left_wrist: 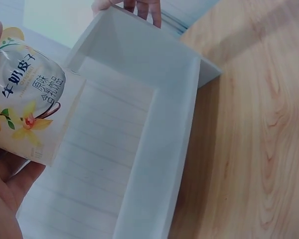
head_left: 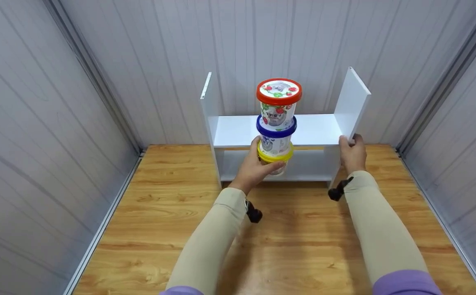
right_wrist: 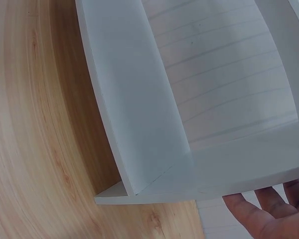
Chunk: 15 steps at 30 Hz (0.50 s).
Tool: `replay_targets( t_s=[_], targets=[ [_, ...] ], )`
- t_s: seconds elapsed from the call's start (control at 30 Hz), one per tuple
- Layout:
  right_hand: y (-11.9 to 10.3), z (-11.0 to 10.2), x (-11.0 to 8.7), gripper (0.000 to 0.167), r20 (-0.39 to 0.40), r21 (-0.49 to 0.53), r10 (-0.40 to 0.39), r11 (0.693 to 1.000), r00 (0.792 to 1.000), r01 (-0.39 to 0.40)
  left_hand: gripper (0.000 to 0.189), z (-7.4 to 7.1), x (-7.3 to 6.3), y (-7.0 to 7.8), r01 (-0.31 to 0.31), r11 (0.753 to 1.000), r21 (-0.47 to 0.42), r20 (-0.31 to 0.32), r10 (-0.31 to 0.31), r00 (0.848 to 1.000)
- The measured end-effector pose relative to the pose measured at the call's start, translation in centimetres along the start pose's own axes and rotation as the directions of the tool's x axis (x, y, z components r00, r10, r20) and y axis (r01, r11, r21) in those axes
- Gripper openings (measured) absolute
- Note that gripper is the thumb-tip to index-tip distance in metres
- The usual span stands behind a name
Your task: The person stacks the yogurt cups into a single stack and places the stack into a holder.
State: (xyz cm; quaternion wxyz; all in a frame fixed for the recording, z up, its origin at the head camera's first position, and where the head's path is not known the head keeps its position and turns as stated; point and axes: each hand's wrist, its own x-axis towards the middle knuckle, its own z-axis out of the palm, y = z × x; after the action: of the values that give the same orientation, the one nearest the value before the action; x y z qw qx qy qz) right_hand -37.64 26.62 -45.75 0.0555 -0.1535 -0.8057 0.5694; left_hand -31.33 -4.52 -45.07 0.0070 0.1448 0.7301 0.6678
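Observation:
My left hand (head_left: pixel 253 169) grips the lowest of three stacked paper cups, a cup with a yellow lid (head_left: pixel 271 158). Its white side (left_wrist: pixel 30 94) with yellow flowers faces the left wrist view. On top of it stands a cup with a blue lid (head_left: pixel 276 130), and above that a cup with a red lid (head_left: pixel 278 100). The stack is held upright in front of a white two-tier shelf (head_left: pixel 315 127). At the shelf's right side panel (head_left: pixel 352 100), my right hand (head_left: pixel 353 155) pinches the front edge between thumb and fingers.
The shelf stands on a wood-grain surface (head_left: pixel 172 217) by the pale back wall (head_left: pixel 254 49). Its left side panel (head_left: pixel 209 110) rises above the upper board. A left wall (head_left: pixel 53 164) and a right wall (head_left: pixel 459 155) flank the surface.

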Motion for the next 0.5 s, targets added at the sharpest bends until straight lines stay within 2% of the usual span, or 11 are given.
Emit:
replay_targets(
  t_s=[0.13,0.3,0.37,0.5],
  targets=[
    [-0.1,0.0,-0.2,0.074,-0.001,0.005,0.009,1.0,1.0,-0.009,0.099,-0.2,0.3,0.6,-0.023,1.0,0.005,-0.001,0.023,1.0],
    [-0.1,0.0,-0.1,0.075,0.007,0.003,0.029,1.0,1.0,-0.029,0.099,-0.4,0.7,1.7,-0.044,0.997,0.062,-0.025,0.046,0.999],
    [0.0,0.1,-0.2,0.075,-0.004,-0.002,0.005,1.0,1.0,-0.005,0.098,-0.5,0.9,2.2,-0.056,0.993,0.106,-0.03,0.059,0.998],
    [0.2,0.2,-0.4,0.073,-0.026,-0.005,-0.042,0.999,0.999,0.042,0.094,-0.7,1.3,2.9,-0.102,0.985,0.138,-0.024,0.106,0.994]
  ],
)
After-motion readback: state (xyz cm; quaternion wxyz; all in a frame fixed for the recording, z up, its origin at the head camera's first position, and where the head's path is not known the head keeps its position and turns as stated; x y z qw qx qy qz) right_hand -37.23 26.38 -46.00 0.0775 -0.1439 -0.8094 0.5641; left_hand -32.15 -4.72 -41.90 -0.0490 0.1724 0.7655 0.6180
